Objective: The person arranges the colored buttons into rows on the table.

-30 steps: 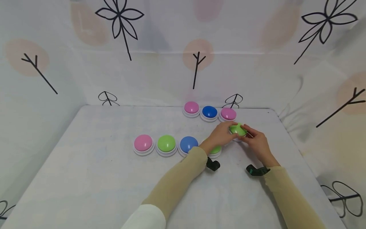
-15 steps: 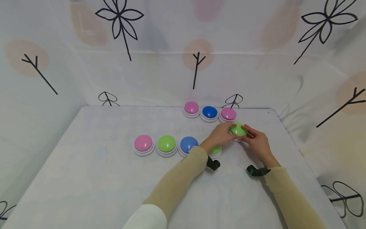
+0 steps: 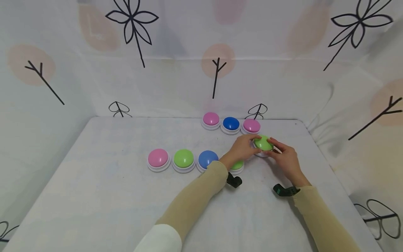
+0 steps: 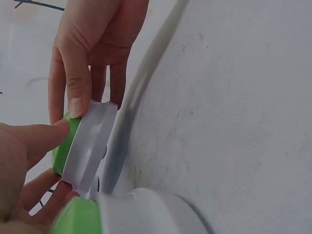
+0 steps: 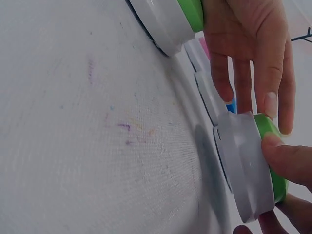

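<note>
Standing on the white cloth-textured table (image 3: pixel 107 196) are a glossy pink dome (image 3: pixel 158 158) and green dome (image 3: pixel 183 159); rightward, the left hand (image 3: pixel 243 148), near a pink button (image 3: pixel 251 125), pinches a smooth, round green button (image 3: pixel 263 143), the right hand (image 3: pixel 285 159) clamped on its other edge

Impossible to read any text, label, brand, number or sign: not on the domed buttons (image 3: pixel 183 158), near or far, nor on the white table (image 3: pixel 110 199), nor on the patterned backdrop (image 3: pixel 176 84) beyond.
</note>
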The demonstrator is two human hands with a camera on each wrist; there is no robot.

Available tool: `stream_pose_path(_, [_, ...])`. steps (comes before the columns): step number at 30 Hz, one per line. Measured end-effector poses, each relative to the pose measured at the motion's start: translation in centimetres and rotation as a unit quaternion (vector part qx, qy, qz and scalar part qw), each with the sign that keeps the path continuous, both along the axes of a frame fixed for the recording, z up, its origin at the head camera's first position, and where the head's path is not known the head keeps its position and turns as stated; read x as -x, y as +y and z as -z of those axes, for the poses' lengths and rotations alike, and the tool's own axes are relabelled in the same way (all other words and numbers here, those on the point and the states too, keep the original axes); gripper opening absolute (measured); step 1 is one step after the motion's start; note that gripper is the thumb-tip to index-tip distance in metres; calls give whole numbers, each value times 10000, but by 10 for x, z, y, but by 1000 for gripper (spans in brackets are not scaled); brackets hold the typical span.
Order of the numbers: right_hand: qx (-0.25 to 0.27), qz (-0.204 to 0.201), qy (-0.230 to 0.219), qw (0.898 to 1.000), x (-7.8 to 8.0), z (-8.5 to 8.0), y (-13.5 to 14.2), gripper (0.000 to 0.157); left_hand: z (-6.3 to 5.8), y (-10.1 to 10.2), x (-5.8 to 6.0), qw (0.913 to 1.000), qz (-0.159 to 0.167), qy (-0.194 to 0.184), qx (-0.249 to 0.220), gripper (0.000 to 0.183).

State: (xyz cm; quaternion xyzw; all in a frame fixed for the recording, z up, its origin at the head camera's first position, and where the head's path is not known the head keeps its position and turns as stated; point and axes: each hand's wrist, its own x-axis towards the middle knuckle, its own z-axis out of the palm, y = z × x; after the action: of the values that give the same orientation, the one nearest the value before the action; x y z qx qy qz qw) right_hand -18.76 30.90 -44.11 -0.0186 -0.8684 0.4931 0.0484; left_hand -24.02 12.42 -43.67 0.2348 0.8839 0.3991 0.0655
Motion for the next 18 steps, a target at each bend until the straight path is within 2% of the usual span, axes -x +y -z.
stream_pose_path(3, [-177, 94, 25, 9998, -4, -3, 1, 57, -2, 2, -2, 9999, -143, 15, -95, 48])
stream_pose_path(6, [-181, 78, 27, 9998, -9, -7, 2, 59, -6, 3, -5, 9997, -213, 141, 7, 47])
stream_pose_path(13, [-103, 21, 35, 9999, -27, -13, 6, 58, -18, 1, -13, 9976, 35, 514, 469, 51])
stream_pose_path(18, [-81, -133, -86, 9998, -43, -13, 6, 59, -21, -5, -24, 9977, 155, 330, 576, 54])
